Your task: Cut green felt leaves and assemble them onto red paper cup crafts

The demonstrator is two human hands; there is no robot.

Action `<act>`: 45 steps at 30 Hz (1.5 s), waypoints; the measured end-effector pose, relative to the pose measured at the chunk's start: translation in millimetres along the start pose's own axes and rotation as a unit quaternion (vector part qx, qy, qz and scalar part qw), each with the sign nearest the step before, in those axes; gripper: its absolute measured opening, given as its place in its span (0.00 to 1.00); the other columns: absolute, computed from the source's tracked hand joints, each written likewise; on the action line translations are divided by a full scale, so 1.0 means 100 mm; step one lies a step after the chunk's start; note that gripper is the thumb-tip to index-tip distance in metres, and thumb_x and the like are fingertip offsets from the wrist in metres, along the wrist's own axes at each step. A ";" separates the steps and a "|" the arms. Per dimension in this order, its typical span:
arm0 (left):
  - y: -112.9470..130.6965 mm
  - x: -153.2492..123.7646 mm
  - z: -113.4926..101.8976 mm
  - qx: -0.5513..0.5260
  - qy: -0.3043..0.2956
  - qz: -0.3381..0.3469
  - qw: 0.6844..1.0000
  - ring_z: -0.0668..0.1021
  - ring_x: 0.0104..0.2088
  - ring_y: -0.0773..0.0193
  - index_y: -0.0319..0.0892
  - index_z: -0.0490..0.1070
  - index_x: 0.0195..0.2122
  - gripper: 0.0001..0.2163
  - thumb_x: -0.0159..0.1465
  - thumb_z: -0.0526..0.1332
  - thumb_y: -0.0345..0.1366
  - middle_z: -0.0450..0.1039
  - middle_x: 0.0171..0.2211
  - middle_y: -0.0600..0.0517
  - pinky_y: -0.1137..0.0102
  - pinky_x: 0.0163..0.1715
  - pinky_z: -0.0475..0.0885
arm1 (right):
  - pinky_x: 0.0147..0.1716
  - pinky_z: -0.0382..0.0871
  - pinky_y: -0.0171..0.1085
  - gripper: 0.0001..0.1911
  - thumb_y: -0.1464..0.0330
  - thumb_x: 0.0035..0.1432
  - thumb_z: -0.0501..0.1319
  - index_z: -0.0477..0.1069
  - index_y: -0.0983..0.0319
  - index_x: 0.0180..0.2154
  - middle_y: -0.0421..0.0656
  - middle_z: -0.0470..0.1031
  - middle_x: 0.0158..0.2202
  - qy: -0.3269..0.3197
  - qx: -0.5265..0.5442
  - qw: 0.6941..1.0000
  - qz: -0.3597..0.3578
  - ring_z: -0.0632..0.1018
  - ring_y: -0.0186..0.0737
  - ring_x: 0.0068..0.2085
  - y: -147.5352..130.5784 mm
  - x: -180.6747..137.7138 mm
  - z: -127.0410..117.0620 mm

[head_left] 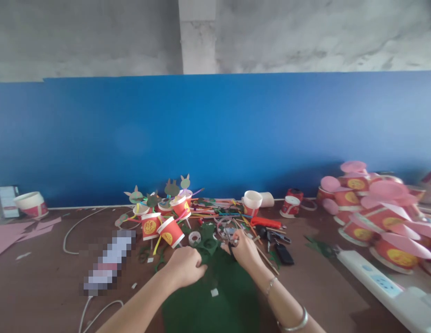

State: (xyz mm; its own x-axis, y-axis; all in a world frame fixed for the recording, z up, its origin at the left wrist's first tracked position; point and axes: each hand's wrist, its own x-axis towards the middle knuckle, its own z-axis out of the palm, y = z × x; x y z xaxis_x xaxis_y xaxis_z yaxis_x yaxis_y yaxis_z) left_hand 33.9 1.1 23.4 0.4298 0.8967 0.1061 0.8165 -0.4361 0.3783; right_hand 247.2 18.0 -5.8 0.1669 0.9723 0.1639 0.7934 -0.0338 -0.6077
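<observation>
My left hand (186, 267) is curled closed at the near edge of a cut piece of green paper (209, 244), with thumb and forefinger toward it. To its right, my right hand (243, 249) has its fingers bent around dark-handled scissors (231, 250); their blades I cannot make out. Below both hands lies a large dark green sheet (215, 312), a small white scrap (214, 292) on it. A roll of clear tape (194, 238) sits just beyond my left hand. Thin sticks and strips lie beyond my right hand.
Red paper cups (171, 232) with paper animal heads stand back left. Pink-topped cups (392, 217) pile up at right, behind a white power strip (370, 275). A blurred-out phone (111, 261) with a cable lies left. Keys with a black fob (284, 254) and an orange-red tool (267, 222) lie right.
</observation>
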 end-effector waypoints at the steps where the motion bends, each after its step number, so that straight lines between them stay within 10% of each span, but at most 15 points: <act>1: -0.02 0.00 0.00 0.004 0.025 0.002 1.000 0.63 0.15 0.66 0.43 0.55 0.11 0.16 0.52 0.59 0.36 0.52 0.11 0.57 0.71 0.21 0.52 | 0.24 0.56 0.31 0.14 0.62 0.42 0.65 0.65 0.60 0.30 0.39 0.70 0.23 -0.002 0.010 1.000 -0.002 0.71 0.39 0.26 0.01 0.01 0.01; 11: -0.21 -0.09 0.15 -0.022 0.355 0.074 0.932 0.71 0.39 0.57 0.43 0.63 0.31 0.02 0.59 0.54 0.29 0.68 0.35 0.48 0.61 0.43 0.64 | 0.23 0.55 0.31 0.04 0.67 0.47 0.59 0.67 0.60 0.28 0.36 0.68 0.19 -0.012 0.018 0.998 -0.065 0.69 0.35 0.22 0.08 -0.01 0.12; 16: -0.42 -0.03 0.13 -0.029 0.477 0.023 0.878 0.62 0.57 0.49 0.41 0.59 0.51 0.17 0.60 0.55 0.32 0.61 0.53 0.40 0.51 0.55 0.56 | 0.28 0.60 0.33 0.07 0.69 0.46 0.60 0.69 0.60 0.32 0.40 0.74 0.28 0.000 -0.032 0.997 -0.070 0.74 0.39 0.30 0.06 -0.06 0.09; 26: -0.67 0.04 0.19 -0.093 0.458 -0.050 0.883 0.67 0.53 0.49 0.38 0.54 0.57 0.23 0.60 0.52 0.30 0.64 0.49 0.39 0.50 0.53 0.59 | 0.30 0.63 0.35 0.06 0.70 0.52 0.54 0.69 0.60 0.31 0.42 0.75 0.30 0.018 -0.018 0.995 -0.097 0.76 0.41 0.32 0.05 -0.07 0.07; 34: -0.50 -0.02 0.13 -0.233 0.440 0.020 0.867 0.71 0.46 0.56 0.41 0.53 0.57 0.20 0.62 0.50 0.30 0.64 0.45 0.42 0.59 0.47 0.67 | 0.29 0.65 0.37 0.10 0.63 0.55 0.53 0.70 0.61 0.33 0.44 0.74 0.29 0.054 0.124 0.987 -0.085 0.73 0.40 0.27 -0.06 -0.07 0.04; 40: -0.11 -0.05 0.08 -0.330 0.308 0.116 0.885 0.69 0.51 0.54 0.43 0.52 0.57 0.19 0.64 0.51 0.32 0.60 0.52 0.40 0.61 0.48 0.67 | 0.47 0.65 0.43 0.34 0.64 0.39 0.68 0.64 0.61 0.50 0.49 0.69 0.50 -0.068 0.237 0.960 -0.130 0.71 0.50 0.49 -0.51 -0.19 0.02; 45: 0.02 0.09 -0.01 -0.347 0.336 0.098 0.870 0.68 0.52 0.55 0.43 0.58 0.52 0.17 0.62 0.55 0.35 0.63 0.50 0.42 0.59 0.53 0.62 | 0.37 0.69 0.37 0.25 0.69 0.46 0.62 0.63 0.61 0.49 0.44 0.75 0.40 -0.123 0.280 0.944 -0.124 0.75 0.42 0.37 -0.71 -0.19 0.10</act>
State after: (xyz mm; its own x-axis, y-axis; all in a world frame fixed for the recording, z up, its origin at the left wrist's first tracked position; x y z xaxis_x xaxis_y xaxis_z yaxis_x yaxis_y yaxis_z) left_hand 38.4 8.1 26.2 0.0211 0.7534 0.6572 0.2241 -0.6442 0.7313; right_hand 181.6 4.5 26.3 -0.1786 0.9609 0.2118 0.3451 0.2627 -0.9011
